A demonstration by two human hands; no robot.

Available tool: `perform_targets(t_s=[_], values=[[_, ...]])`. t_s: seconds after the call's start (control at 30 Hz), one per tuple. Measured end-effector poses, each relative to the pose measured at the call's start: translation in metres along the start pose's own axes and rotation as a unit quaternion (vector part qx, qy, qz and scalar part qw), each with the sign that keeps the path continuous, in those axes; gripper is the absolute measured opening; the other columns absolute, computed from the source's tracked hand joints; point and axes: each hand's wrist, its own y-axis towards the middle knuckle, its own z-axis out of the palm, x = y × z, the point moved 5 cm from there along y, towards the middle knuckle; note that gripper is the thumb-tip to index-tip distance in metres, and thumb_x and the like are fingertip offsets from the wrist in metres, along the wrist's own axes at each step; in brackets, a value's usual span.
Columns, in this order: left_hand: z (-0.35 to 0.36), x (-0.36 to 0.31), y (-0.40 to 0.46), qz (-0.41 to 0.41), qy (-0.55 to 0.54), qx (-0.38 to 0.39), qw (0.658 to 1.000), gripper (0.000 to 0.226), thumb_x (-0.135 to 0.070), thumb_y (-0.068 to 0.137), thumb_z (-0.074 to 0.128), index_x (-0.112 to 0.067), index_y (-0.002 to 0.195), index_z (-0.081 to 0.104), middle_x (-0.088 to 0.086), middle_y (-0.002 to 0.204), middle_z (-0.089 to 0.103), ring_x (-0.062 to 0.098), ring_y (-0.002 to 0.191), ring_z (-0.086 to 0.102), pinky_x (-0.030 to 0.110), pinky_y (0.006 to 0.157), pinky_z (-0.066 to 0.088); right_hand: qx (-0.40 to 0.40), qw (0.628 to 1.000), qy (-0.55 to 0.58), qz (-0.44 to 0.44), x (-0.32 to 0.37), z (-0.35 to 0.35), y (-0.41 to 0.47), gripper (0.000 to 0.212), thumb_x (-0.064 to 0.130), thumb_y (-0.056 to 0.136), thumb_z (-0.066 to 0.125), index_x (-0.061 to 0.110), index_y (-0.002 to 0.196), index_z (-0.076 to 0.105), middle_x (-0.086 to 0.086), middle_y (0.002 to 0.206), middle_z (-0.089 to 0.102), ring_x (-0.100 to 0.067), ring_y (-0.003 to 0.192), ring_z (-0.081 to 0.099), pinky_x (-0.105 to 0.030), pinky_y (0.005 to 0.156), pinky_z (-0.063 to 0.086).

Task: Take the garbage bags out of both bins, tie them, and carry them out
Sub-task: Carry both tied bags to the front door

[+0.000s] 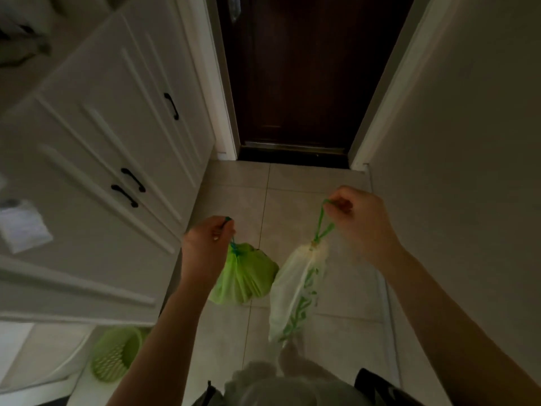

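A green garbage bag (246, 273) hangs tied from its blue drawstring, which my left hand (206, 244) pinches shut at its top. Beside it, a white garbage bag with green print (295, 291) dangles from a green drawstring loop, and my right hand (361, 221) is shut on that loop. Both bags hang side by side above the tiled floor, a little apart from each other. A dark brown door (310, 74) stands closed straight ahead at the end of the narrow hallway.
White cabinets (111, 148) with black handles line the left side. A plain wall (462, 142) runs along the right. A green slotted bin (117, 353) sits on the floor at the lower left. The beige tiled floor (292, 183) leads to the door's threshold.
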Motion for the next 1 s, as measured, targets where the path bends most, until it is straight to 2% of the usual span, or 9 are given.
perform_targets(t_s=[0.07, 0.13, 0.33, 0.43, 0.6, 0.73, 0.87, 1.0], values=[[0.013, -0.007, 0.039, 0.001, 0.007, -0.015, 1.0, 0.012, -0.01, 0.088, 0.064, -0.004, 0.083, 0.073, -0.008, 0.061, 0.059, -0.012, 0.05, 0.052, -0.004, 0.056, 0.033, 0.008, 1.0, 0.002, -0.01, -0.008, 0.0, 0.047, 0.006, 0.007, 0.084, 0.065, 0.002, 0.081, 0.068, -0.011, 0.074, 0.068, -0.023, 0.066, 0.061, -0.012, 0.059, 0.041], [0.028, -0.011, 0.079, -0.003, 0.014, -0.022, 1.0, 0.012, -0.012, 0.088, 0.065, -0.006, 0.084, 0.074, -0.003, 0.066, 0.064, -0.012, 0.055, 0.048, -0.004, 0.057, 0.033, 0.011, 1.0, 0.006, -0.011, -0.014, 0.0, 0.093, 0.006, 0.006, 0.084, 0.064, 0.002, 0.081, 0.067, -0.012, 0.074, 0.068, -0.022, 0.065, 0.061, -0.009, 0.058, 0.04], [0.075, -0.026, 0.191, 0.003, 0.009, -0.038, 0.999, 0.011, -0.01, 0.086, 0.066, -0.005, 0.08, 0.074, -0.003, 0.065, 0.065, -0.013, 0.058, 0.049, -0.005, 0.057, 0.033, 0.026, 1.0, 0.009, -0.014, -0.034, 0.006, 0.22, 0.005, 0.009, 0.086, 0.064, 0.009, 0.087, 0.069, -0.003, 0.075, 0.065, -0.009, 0.064, 0.057, -0.005, 0.061, 0.041], [0.104, -0.032, 0.251, 0.007, 0.005, -0.024, 1.0, 0.011, -0.011, 0.087, 0.065, -0.005, 0.082, 0.074, -0.005, 0.068, 0.065, -0.014, 0.061, 0.05, -0.005, 0.058, 0.034, 0.017, 1.0, -0.006, -0.01, -0.043, 0.01, 0.286, 0.009, 0.008, 0.085, 0.064, 0.007, 0.09, 0.071, 0.001, 0.076, 0.064, -0.003, 0.063, 0.054, -0.003, 0.063, 0.039], [0.14, -0.041, 0.357, 0.001, -0.01, 0.012, 1.0, 0.013, -0.015, 0.09, 0.063, -0.008, 0.086, 0.074, -0.005, 0.073, 0.068, -0.006, 0.064, 0.056, -0.005, 0.06, 0.037, 0.017, 1.0, -0.001, 0.012, -0.058, 0.02, 0.394, 0.006, 0.008, 0.085, 0.064, 0.01, 0.084, 0.07, 0.014, 0.065, 0.056, 0.002, 0.058, 0.052, -0.002, 0.06, 0.039], [0.159, -0.048, 0.432, -0.005, -0.008, 0.002, 1.0, 0.013, -0.016, 0.09, 0.063, -0.009, 0.086, 0.074, -0.006, 0.074, 0.067, -0.009, 0.065, 0.055, -0.005, 0.061, 0.036, 0.027, 1.0, -0.008, 0.002, -0.066, 0.033, 0.476, 0.006, 0.009, 0.086, 0.065, 0.009, 0.083, 0.07, 0.009, 0.065, 0.058, 0.005, 0.057, 0.056, 0.001, 0.058, 0.038], [0.182, -0.049, 0.497, -0.014, -0.001, -0.012, 1.0, 0.012, -0.015, 0.089, 0.064, -0.01, 0.085, 0.074, -0.002, 0.078, 0.071, 0.004, 0.066, 0.06, -0.003, 0.063, 0.038, 0.047, 0.999, -0.014, -0.016, -0.076, 0.052, 0.552, 0.007, 0.009, 0.086, 0.065, 0.006, 0.085, 0.07, -0.005, 0.075, 0.068, -0.001, 0.06, 0.054, -0.001, 0.058, 0.04], [0.204, -0.048, 0.553, -0.045, 0.001, -0.038, 0.998, 0.011, -0.015, 0.088, 0.065, -0.01, 0.088, 0.076, 0.0, 0.08, 0.072, 0.008, 0.068, 0.062, 0.009, 0.068, 0.043, 0.076, 0.996, -0.022, -0.037, -0.085, 0.074, 0.623, 0.007, 0.01, 0.085, 0.065, 0.005, 0.085, 0.071, 0.001, 0.071, 0.063, 0.006, 0.058, 0.051, 0.001, 0.059, 0.039]])
